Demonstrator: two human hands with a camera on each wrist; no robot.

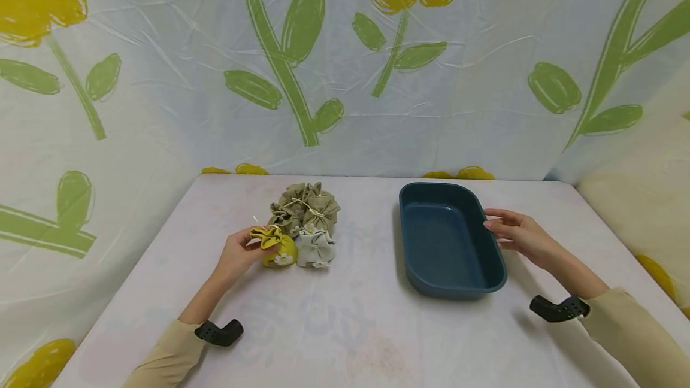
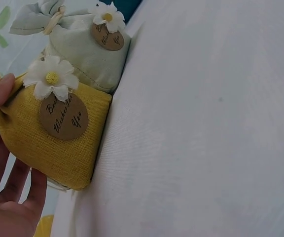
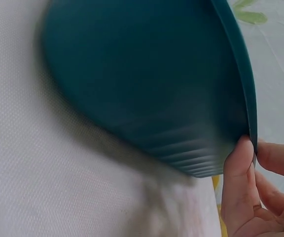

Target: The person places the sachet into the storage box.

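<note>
My left hand [image 1: 241, 251] holds a small yellow drawstring pouch [image 1: 284, 252] by its gathered neck, the thumb on the near side. In the left wrist view the yellow pouch [image 2: 58, 143] bears a white cloth flower and a round brown tag with writing. Right beside it sits a pale grey-white pouch [image 1: 316, 250] with a similar flower and tag. Several brown pouches [image 1: 321, 208] are bunched behind these two. On the right, my right hand [image 1: 525, 238] pinches the rim of a dark blue rectangular tub [image 1: 450, 238], as the right wrist view of the tub [image 3: 147, 74] shows.
Everything rests on a white-covered table [image 1: 350, 328]. A hanging cloth [image 1: 178, 76] printed with yellow flowers and green leaves stands behind the table's far edge. Between the pouches and the tub lies a stretch of bare tabletop. A black band is on each wrist.
</note>
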